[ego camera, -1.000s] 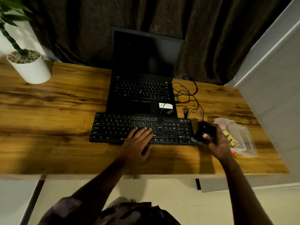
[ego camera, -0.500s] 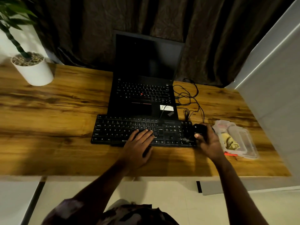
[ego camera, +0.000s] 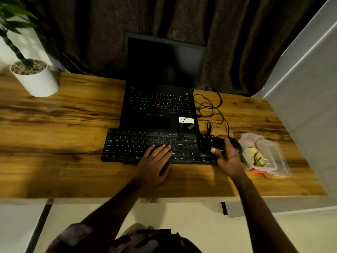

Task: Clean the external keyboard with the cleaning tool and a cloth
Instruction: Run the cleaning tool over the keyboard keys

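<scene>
Gripping black tool (ego camera: 218, 143), right hand (ego camera: 228, 160) hovers over keyboard (ego camera: 127, 145) edge

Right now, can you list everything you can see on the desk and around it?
desk: one, brown wood, under everything
external keyboard: one, black, near the front middle of the desk
laptop: one, black, open with a dark screen, just behind the keyboard
cables: a tangle, black, right of the laptop
plant pot: one, white with a green plant, far left corner
plastic container: one, clear with something yellowish inside, right of the keyboard
curtain: one, dark brown, behind the desk
cleaning tool: one, black, over the keyboard's right end
left hand: one, fingers straight on the middle keys
right hand: one, its grip round the cleaning tool
</scene>
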Tool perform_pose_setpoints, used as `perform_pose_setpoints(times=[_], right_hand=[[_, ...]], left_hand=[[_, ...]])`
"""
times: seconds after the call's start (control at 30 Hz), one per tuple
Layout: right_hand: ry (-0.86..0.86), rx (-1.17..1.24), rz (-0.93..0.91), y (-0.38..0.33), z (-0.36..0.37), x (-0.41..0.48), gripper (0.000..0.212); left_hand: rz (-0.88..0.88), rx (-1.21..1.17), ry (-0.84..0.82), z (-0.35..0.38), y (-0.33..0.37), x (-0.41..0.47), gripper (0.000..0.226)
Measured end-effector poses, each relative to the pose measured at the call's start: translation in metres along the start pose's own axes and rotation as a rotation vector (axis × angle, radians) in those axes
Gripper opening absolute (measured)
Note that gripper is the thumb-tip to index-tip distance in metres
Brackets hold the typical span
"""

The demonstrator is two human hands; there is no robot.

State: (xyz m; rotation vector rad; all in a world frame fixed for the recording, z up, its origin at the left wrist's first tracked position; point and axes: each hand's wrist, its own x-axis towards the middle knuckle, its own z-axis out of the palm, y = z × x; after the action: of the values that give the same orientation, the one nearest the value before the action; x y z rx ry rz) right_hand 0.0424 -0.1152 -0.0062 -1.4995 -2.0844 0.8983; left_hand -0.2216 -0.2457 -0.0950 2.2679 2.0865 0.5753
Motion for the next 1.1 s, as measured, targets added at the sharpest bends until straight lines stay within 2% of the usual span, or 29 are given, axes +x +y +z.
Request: perform_pose_setpoints(times=[0.07,0.17,0.23,0.27,0.4,0.47,0.57,0.77,0.87,0.97,1.03,1.1], right_hand=[[0.035,0.01,0.014,0.01,-0.018,0.0,0.076],[0.074,0.02,-0.001,0.007,-0.03,-0.005,0.061],[0.095,-0.008,-0.026,0.004,-0.029,-0.007,0.065],[0.089,-0.015,-0.032,0.0,-0.025,-0.007,0.066],[0.013,-0.009,-0.044,-0.014,0.006,-0.006,0.047],[0.01,-0.005,-0.072,-0.018,0.012,-0.006,0.047],[0.029,0.034,-0.01,-0.016,-0.002,-0.008,0.06],[0.115,0.025,0.026,0.007,-0.029,-0.015,0.044],[0.079,-0.001,0.017,-0.002,-0.017,-0.013,0.059],[0.028,-0.026,0.02,-0.015,0.004,-0.013,0.047],[0.013,-0.008,0.012,-0.021,0.013,-0.011,0.058],[-0.011,0.003,0.006,-0.024,0.011,-0.011,0.058]], left_hand=[[-0.001,-0.007,0.006,-0.001,0.001,0.0,0.054],[-0.001,-0.016,0.016,-0.001,0.002,0.0,0.055],[-0.001,-0.008,0.012,-0.001,0.002,0.0,0.056],[0.0,-0.001,0.012,-0.001,0.002,0.0,0.056],[0.007,0.027,0.024,0.0,0.001,0.0,0.055],[0.009,0.03,0.042,-0.001,0.001,0.0,0.054],[0.015,0.024,0.056,-0.004,0.002,0.0,0.054],[-0.004,0.009,0.033,-0.004,0.004,0.0,0.056],[-0.002,0.01,0.02,-0.002,0.002,0.0,0.056],[0.004,0.019,0.01,0.0,0.0,0.0,0.056],[0.009,0.026,0.017,0.001,0.0,0.0,0.055],[0.011,0.024,0.02,0.0,-0.001,0.001,0.055]])
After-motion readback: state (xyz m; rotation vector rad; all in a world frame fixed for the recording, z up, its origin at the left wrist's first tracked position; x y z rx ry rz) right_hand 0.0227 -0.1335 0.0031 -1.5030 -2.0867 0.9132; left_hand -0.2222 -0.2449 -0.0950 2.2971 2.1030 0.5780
